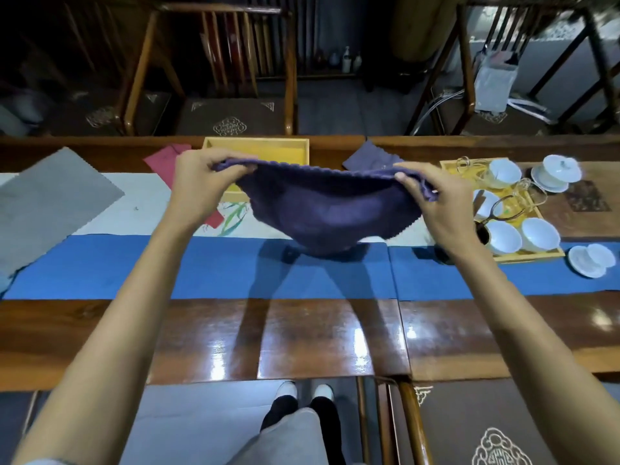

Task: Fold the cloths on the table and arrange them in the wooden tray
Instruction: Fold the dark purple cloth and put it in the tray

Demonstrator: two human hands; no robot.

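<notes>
A dark purple cloth (322, 209) hangs in the air above the blue table runner, its lower edge touching the runner. My left hand (201, 186) pinches its upper left corner and my right hand (436, 203) pinches its upper right corner. Behind the cloth sits the light wooden tray (258, 146), partly hidden by it. A red cloth (164, 161) lies left of the tray, a grey cloth (50, 199) lies at far left, and another purple cloth (372, 159) lies right of the tray.
A second tray (523, 255) at right carries white tea cups (503, 238) and glass pitchers. A lidded white cup (557, 171) and white saucers (590, 260) stand beside it. Wooden chairs (218, 62) line the far side of the table.
</notes>
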